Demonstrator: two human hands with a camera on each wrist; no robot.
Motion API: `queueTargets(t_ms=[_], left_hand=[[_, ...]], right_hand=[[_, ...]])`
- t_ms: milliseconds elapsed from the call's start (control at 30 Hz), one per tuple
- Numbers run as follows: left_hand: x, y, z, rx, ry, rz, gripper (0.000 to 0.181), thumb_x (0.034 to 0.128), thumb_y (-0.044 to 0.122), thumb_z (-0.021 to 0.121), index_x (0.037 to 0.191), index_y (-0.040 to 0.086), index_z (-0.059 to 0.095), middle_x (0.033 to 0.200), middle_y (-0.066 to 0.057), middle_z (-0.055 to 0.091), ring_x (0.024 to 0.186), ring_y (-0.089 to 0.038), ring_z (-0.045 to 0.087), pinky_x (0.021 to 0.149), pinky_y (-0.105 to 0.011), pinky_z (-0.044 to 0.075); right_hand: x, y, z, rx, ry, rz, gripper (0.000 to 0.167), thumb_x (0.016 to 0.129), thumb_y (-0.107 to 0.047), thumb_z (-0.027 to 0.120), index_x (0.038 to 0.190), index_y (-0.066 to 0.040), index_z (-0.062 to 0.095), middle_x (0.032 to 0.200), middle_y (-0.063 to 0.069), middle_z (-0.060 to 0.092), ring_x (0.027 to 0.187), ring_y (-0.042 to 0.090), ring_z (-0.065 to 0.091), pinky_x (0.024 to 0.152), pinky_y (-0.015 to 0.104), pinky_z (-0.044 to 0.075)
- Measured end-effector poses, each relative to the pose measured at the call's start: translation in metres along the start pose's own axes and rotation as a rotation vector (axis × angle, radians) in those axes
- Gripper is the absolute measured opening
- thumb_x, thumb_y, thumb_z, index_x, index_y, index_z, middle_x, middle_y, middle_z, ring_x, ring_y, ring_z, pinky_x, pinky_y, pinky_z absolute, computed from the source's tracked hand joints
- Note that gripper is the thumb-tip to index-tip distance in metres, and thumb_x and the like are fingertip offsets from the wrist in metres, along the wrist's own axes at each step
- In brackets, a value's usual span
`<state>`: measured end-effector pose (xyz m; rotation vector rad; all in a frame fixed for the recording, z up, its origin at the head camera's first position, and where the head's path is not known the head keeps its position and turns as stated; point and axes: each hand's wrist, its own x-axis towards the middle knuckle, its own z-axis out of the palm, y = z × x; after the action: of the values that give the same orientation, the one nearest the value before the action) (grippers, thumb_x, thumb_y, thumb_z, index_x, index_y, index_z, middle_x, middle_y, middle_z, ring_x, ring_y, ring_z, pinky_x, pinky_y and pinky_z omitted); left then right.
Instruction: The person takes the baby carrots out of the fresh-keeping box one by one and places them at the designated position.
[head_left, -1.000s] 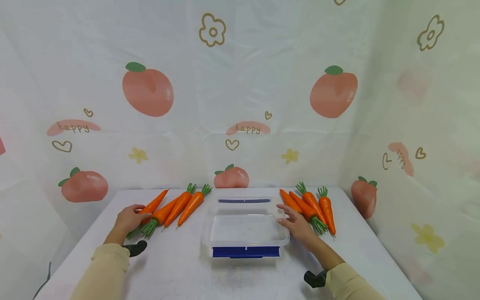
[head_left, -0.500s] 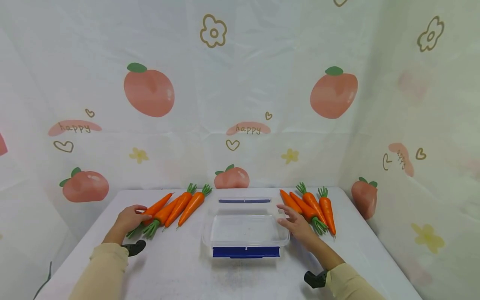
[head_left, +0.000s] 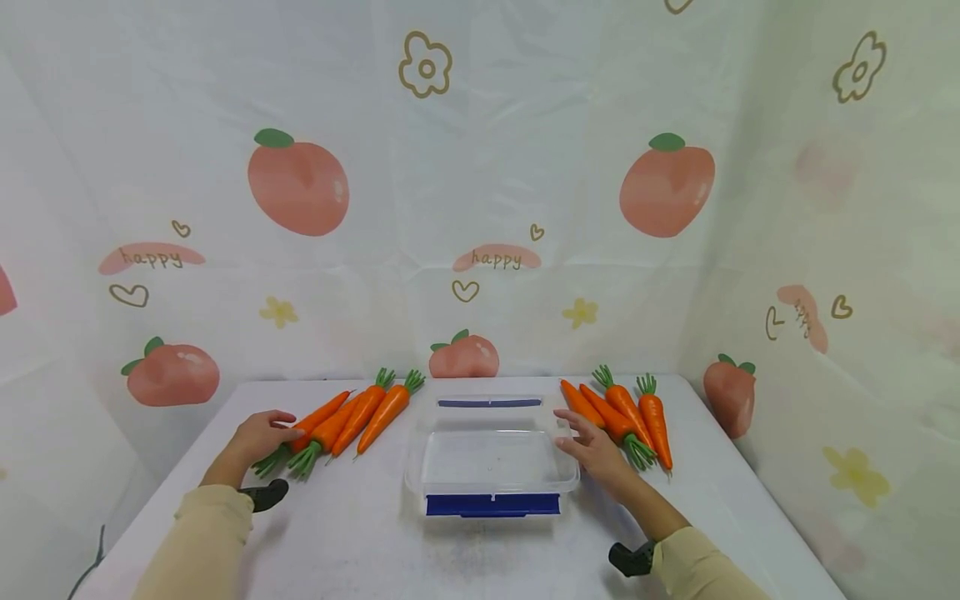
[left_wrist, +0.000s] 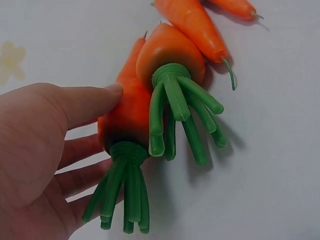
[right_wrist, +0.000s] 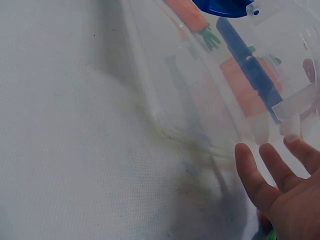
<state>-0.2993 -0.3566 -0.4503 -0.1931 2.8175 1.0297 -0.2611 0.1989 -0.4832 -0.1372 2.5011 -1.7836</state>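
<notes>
My left hand (head_left: pixel 258 437) is at the left side of the table, holding an orange carrot (left_wrist: pixel 131 112) with green stems. In the left wrist view its thumb (left_wrist: pixel 92 104) presses one side of the carrot, and the other fingers pass behind it, their tips hidden. A second carrot (left_wrist: pixel 175 47) lies right against the held one. My right hand (head_left: pixel 596 450) has its fingers spread loosely by the right edge of a clear plastic box (head_left: pixel 465 486) with blue latches (head_left: pixel 491 505). The right wrist view shows those fingertips close to the box corner; contact cannot be told.
More carrots (head_left: pixel 390 412) lie in a slanting row on the left. On the right, several carrots (head_left: pixel 654 421) rest beyond my right hand. The white table (head_left: pixel 375 542) ends at a patterned curtain (head_left: pixel 480 167). A black wrist mount (head_left: pixel 633 558) sits on each wrist.
The held carrot's pointed end has swung slightly right and toward me, against its neighbour. My left wrist has shifted a little left. My right hand and the box have stayed put.
</notes>
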Motion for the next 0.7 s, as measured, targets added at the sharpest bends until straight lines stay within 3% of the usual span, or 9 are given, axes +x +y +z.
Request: queueTargets(t_ms=[267,467,600,700], left_hand=[[0.0,0.001,-0.001,0.004,0.012,-0.006,0.057,0.0915,0.031,0.065,0.129,-0.009,0.049,0.121,-0.034,0.053,0.104,-0.044,0.051,0.092,-0.057,0.044],[-0.002,0.011,-0.001,0.032,0.042,0.043,0.057,0.0935,0.034,0.061,0.132,-0.007,0.049,0.129,-0.035,0.048,0.112,-0.048,0.048,0.094,-0.058,0.043],[-0.001,0.019,-0.001,0.068,0.081,0.097,0.054,0.0943,0.033,0.061,0.132,-0.005,0.051,0.131,-0.034,0.047,0.113,-0.048,0.048,0.092,-0.058,0.044],[-0.001,0.025,-0.001,0.085,0.095,0.103,0.054,0.0944,0.035,0.061,0.133,-0.002,0.052,0.133,-0.032,0.047,0.113,-0.047,0.048,0.091,-0.056,0.046]], right_hand=[[0.001,-0.003,0.0,0.009,-0.002,0.003,0.054,0.093,-0.026,0.067,0.143,-0.025,0.048,0.152,0.017,0.034,0.124,0.041,0.049,0.089,0.05,0.051],[0.003,-0.004,-0.003,-0.036,-0.02,0.021,0.056,0.09,-0.037,0.069,0.142,-0.031,0.05,0.152,0.016,0.036,0.127,0.041,0.047,0.09,0.05,0.05],[0.006,-0.006,-0.008,-0.08,-0.036,0.015,0.062,0.087,-0.047,0.068,0.143,-0.028,0.049,0.151,0.017,0.038,0.13,0.042,0.044,0.093,0.053,0.048],[0.008,-0.01,-0.012,-0.103,-0.035,0.009,0.058,0.091,-0.041,0.065,0.144,-0.023,0.048,0.149,0.016,0.041,0.13,0.042,0.044,0.093,0.052,0.048]])
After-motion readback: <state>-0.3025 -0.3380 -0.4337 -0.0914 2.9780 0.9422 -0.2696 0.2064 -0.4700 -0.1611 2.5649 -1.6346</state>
